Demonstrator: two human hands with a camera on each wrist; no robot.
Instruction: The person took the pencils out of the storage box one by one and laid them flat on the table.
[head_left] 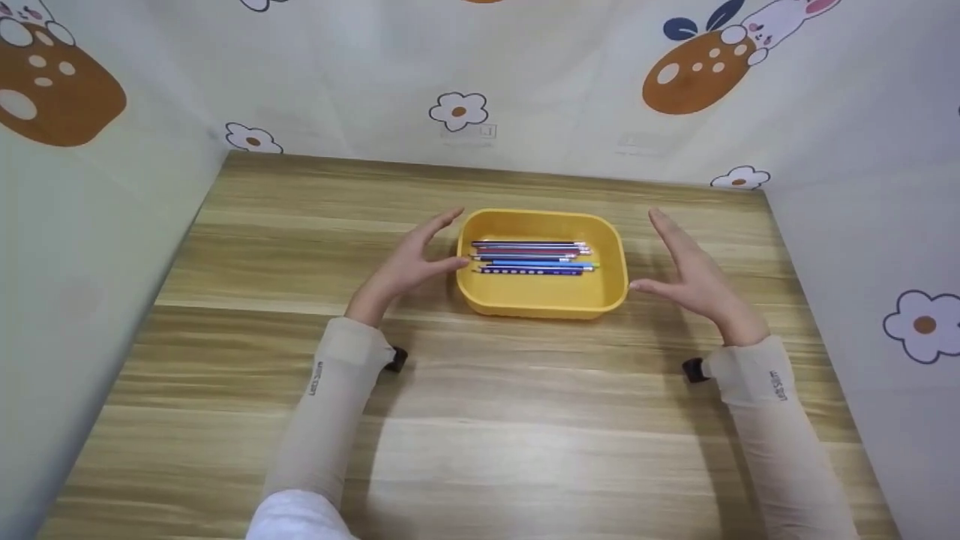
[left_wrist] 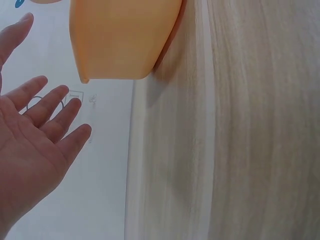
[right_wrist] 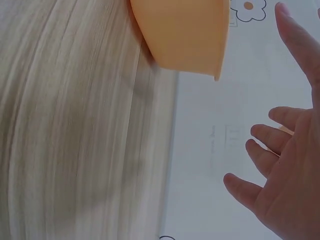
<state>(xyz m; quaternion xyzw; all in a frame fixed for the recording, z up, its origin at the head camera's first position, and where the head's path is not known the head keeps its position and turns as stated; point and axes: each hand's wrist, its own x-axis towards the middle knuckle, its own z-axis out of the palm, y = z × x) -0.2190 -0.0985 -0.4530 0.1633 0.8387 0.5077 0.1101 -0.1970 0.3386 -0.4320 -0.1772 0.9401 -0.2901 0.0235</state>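
A yellow rectangular tray (head_left: 540, 301) with rounded corners sits on the wooden table. Inside it several pencils (head_left: 532, 257) lie side by side, dark, red and blue, some with eraser ends at the right. My left hand (head_left: 405, 266) is spread at the tray's left side, its thumb tip overlapping the rim in the head view. On the right side, my right hand (head_left: 697, 281) has its fingers extended, thumb tip close to the rim. Both wrist views show the palms facing the tray's outer wall (left_wrist: 120, 45), with nothing held in either hand.
The wood-grain table (head_left: 510, 435) reaches back to a pale wall sheet (head_left: 360, 90) printed with flowers, rabbits and orange shapes. Similar sheets close off the left and right sides. A small black wrist device (head_left: 397, 359) sticks out from the left sleeve, another (head_left: 695, 370) from the right.
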